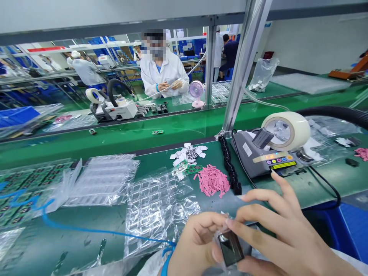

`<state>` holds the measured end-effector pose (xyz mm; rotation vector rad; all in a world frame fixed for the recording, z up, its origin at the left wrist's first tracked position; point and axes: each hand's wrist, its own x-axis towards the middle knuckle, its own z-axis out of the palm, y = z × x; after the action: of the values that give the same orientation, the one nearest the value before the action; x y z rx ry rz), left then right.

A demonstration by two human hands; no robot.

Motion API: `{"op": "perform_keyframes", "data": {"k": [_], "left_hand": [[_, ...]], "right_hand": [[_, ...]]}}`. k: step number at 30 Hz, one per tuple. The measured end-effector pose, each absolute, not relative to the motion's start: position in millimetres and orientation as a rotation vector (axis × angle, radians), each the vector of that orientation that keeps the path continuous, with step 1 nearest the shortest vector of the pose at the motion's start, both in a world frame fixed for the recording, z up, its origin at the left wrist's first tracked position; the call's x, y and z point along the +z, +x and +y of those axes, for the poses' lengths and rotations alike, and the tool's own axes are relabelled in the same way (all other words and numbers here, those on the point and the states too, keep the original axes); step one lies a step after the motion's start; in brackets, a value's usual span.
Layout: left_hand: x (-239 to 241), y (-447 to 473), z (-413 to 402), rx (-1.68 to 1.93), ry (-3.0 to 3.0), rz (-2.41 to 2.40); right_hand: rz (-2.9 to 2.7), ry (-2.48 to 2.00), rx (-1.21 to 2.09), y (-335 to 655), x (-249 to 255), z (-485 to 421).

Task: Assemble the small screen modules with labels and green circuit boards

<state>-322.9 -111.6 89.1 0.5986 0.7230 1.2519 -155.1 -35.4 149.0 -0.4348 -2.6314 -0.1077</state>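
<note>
Low in the view, my left hand (pixel 195 241) and my right hand (pixel 284 234) together hold a small black square part (pixel 230 247) in a thin clear film. The left thumb and forefinger pinch its left edge. The right thumb and forefinger close on its top and right side, with the other right fingers spread. A blue wrist strap (pixel 166 257) circles my left wrist, and its blue cord (pixel 71 227) runs left across the green mat (pixel 115 218).
Clear blister trays (pixel 155 203) in plastic bags lie left of my hands. Pink strips (pixel 213 183), white slips (pixel 188 152), small green boards (pixel 191 168) and a black strip of parts (pixel 230 168) lie ahead. A tape dispenser (pixel 267 153) stands right. A person in white works across the conveyor.
</note>
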Motion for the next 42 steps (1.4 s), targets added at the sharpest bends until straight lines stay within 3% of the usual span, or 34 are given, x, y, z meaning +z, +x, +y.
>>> {"op": "perform_keyframes", "data": {"k": [5,9,15,24,35,42], "left_hand": [[81,-315,-110,1.255,0.527,0.753],[62,-310,-115,1.280,0.357,0.652],[35,-310,-123,1.200,0.164,0.533],[55,-317,-118,1.290,0.242,0.768],[54,-311,-119,1.292,0.289,0.696],[45,-309,-120,1.335,0.175,0.656]], "right_hand": [[-2.527,-0.482,0.000,-159,131,-36],[-2.385,-0.606,-0.008,-172,84,-51],[-2.609,-0.603,-0.047,-176,29,-64],[-2.724,-0.639,0.362,-169,89,-55],[-2.620,-0.610,0.406,-168,106,-47],[-2.696,-0.635,0.261,-167,100,-53]]}}
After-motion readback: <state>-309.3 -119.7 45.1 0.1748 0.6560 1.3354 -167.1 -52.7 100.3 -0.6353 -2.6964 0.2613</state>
